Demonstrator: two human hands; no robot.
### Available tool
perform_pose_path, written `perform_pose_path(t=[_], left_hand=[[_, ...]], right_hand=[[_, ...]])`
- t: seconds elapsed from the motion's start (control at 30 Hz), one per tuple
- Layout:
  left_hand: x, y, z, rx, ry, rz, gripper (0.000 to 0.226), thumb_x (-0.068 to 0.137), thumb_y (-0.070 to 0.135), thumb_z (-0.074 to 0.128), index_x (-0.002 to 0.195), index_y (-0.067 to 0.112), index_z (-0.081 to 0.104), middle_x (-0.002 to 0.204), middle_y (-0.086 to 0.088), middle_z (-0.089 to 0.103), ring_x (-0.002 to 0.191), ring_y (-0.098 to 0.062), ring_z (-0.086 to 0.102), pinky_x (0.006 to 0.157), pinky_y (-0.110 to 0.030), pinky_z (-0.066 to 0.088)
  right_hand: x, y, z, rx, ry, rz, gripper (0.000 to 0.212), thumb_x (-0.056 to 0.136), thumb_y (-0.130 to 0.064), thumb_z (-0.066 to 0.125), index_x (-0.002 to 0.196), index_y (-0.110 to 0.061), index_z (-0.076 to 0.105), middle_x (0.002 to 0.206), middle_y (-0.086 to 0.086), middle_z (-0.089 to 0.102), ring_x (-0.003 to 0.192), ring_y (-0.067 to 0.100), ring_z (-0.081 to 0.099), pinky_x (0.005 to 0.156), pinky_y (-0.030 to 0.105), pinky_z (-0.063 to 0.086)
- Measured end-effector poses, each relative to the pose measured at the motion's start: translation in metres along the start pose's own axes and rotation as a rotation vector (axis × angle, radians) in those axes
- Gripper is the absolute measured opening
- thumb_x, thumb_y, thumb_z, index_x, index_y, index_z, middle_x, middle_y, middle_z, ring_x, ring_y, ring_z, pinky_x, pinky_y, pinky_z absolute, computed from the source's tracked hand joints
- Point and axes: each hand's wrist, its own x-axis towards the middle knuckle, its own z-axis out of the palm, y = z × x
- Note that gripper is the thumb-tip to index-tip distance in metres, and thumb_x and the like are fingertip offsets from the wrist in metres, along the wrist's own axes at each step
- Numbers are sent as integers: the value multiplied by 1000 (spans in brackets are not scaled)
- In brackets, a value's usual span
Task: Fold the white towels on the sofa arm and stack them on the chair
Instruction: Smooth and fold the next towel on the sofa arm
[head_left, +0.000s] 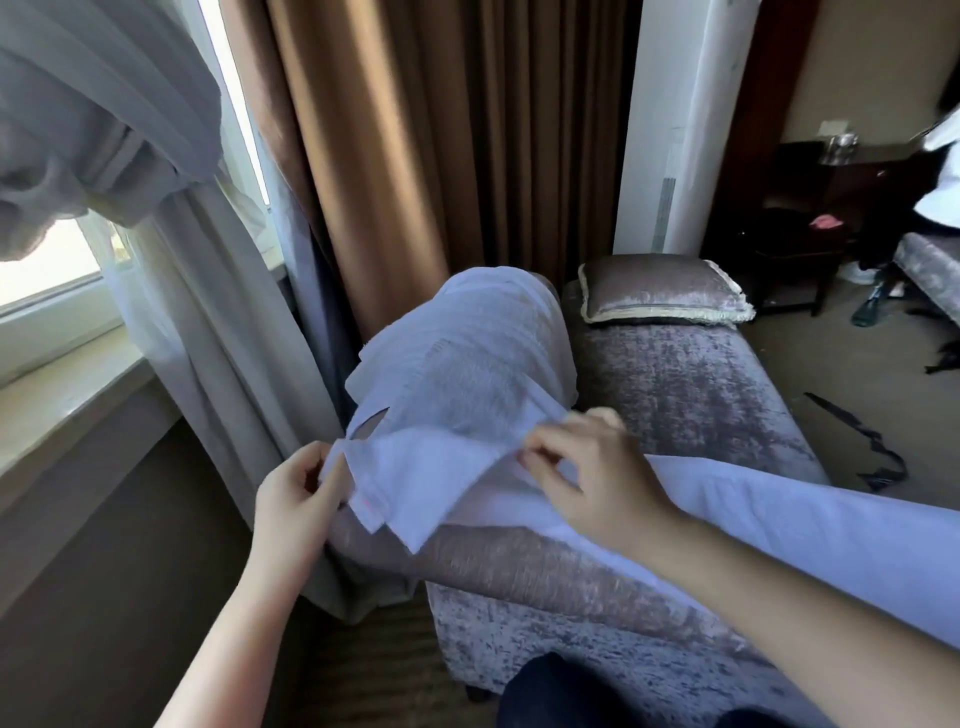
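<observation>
White towels (467, 374) lie draped in a pile over the sofa arm (519, 566), their edges and corners hanging off its near end. The left hand (293, 501) holds one hanging corner of the towels in a closed, pinching grip. The right hand (592, 475) pinches a near edge of the towels between thumb and fingers. A grey curtain (218, 332) hangs just beside the arm on the left, and a brown curtain (415, 156) stands close behind the pile. To the right stretches the sofa seat (691, 395), with a cushion (660, 291) at its far end. A long white cloth (805, 525) lies under the right forearm.
</observation>
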Motion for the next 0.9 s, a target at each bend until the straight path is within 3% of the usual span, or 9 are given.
perform_pose_path(t=[0.13,0.23,0.3,0.37,0.5,0.63,0.77,0.9], left_hand=[[18,6,0,151,5,-5,47,91,18,60,57,15,28,49,7,26,49,-7,24,50,-27,20],[25,-9,0,347,-75,-1,29,88,19,62,62,10,51,52,1,47,53,-13,43,53,-32,33],[22,-18,-2,385,-125,-1,19,88,22,64,70,19,60,60,0,58,62,-17,54,58,-32,40],[18,-25,-4,366,-133,-19,19,90,24,64,72,23,59,64,0,58,62,-16,53,58,-30,40],[19,-30,-5,302,-139,-35,11,90,25,65,80,28,62,74,6,63,66,-13,54,60,-26,40],[19,-22,7,346,-115,78,5,91,33,63,95,30,63,86,9,64,89,-13,53,73,-28,40],[21,-12,20,262,-17,62,16,96,21,56,81,14,58,67,4,57,69,-12,52,61,-24,39],[27,-7,8,105,64,-58,25,98,24,51,78,10,55,68,-6,57,66,-20,50,63,-34,39]], right_hand=[[63,26,10,-218,-5,119,22,91,-25,59,71,-17,65,65,-4,61,72,23,53,69,33,28],[71,50,26,-346,-209,190,12,93,-20,57,91,-19,69,92,-1,63,94,24,55,75,31,21],[55,54,29,-326,-158,164,2,86,-17,67,86,-18,69,86,0,62,87,26,59,72,31,27],[32,45,25,-281,-57,123,8,80,-14,71,77,-19,67,76,-2,60,74,26,60,65,31,35],[-30,19,18,-214,-87,33,18,87,-32,50,78,-23,62,77,-10,59,71,15,55,64,28,38],[-71,8,29,-338,-130,-48,20,85,-39,51,84,-22,62,83,-9,58,75,16,54,68,26,34],[-78,12,43,-440,-38,-119,13,88,-20,59,75,-19,61,73,-6,53,67,18,50,66,28,33],[-75,13,44,-430,3,-171,22,88,-11,61,68,-18,56,66,-6,49,63,16,45,61,28,35]])
